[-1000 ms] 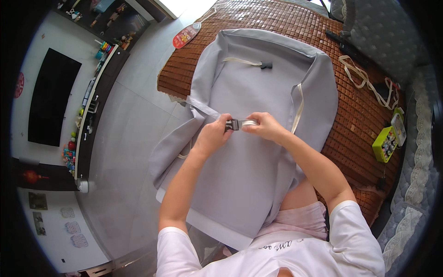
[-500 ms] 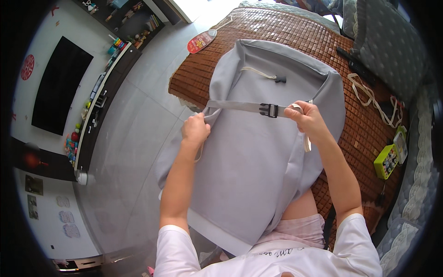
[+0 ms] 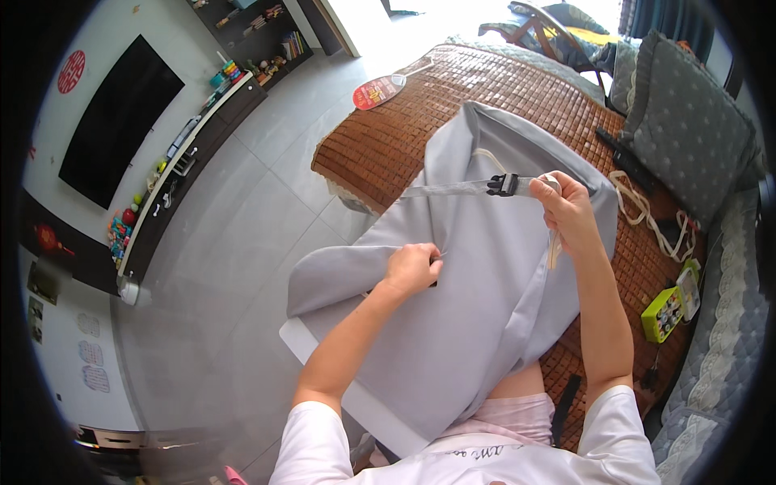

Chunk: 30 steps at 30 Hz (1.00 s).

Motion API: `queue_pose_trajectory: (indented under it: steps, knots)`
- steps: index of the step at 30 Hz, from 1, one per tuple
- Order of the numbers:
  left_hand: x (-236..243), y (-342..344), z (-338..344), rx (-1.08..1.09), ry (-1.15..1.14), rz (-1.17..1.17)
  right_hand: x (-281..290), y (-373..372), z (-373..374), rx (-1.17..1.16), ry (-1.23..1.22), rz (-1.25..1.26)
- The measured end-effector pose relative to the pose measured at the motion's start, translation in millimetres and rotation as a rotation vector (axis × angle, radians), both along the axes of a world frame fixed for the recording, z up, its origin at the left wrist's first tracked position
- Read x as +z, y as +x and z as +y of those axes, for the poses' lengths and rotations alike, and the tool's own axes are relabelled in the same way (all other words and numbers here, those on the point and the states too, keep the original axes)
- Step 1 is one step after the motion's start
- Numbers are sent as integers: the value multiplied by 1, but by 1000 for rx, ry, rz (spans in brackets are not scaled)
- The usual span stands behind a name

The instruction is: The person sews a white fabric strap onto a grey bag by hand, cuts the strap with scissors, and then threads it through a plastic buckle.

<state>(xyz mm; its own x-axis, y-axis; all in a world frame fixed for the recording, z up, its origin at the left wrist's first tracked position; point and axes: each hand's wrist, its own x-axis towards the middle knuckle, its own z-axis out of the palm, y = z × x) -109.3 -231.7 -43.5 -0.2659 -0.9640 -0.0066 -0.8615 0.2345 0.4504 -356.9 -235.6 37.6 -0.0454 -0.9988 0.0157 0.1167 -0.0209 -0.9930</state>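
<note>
A large grey fabric bag (image 3: 453,323) lies across my lap and the mat-covered seat, its upper part gathered into folds. A grey strap (image 3: 453,190) runs across it, fitted with a black side-release buckle (image 3: 503,185). My right hand (image 3: 566,206) is closed on the strap's right end, just right of the buckle, holding it taut. A pale cord hangs below that hand. Over the bag's middle, my left hand (image 3: 414,267) is closed on the bag's left fabric edge, which is folded inward. Something small and dark shows by its fingertips; I cannot make it out.
A brown tile mat (image 3: 380,137) covers the seat, with a red hand fan (image 3: 378,92) at its far edge. To the right are a pale cord (image 3: 647,214), a yellow-green box of thread spools (image 3: 663,314) and a grey cushion (image 3: 687,121). Grey tiled floor (image 3: 218,299) lies left.
My left hand has moved from beside the strap's left end toward me and rightward, drawing the bag's left edge over. My right hand still holds the strap. The view has shifted slightly.
</note>
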Motion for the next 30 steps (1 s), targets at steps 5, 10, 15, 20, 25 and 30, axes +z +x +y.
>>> queue_pose_trajectory:
  steps: [5, 10, 15, 20, 25, 30]
  knots:
    - [29, 52, -25, 377, -7, 349, 23, -4, -2, 14, -77, 164]
    - [-14, 139, -80, 402, -75, 34, 32, 1, -7, 38, -89, 180]
    - [18, 47, -76, -140, -216, 493, 19, -10, -10, 68, -42, 178]
    - [49, -47, -64, -337, -545, 485, 6, -7, -12, 194, 77, -83]
    - [43, -49, -76, -313, -124, 477, -13, -8, -21, 260, 139, -268]
    - [48, -43, -74, -295, -227, 575, -46, -2, -34, 179, 241, -292]
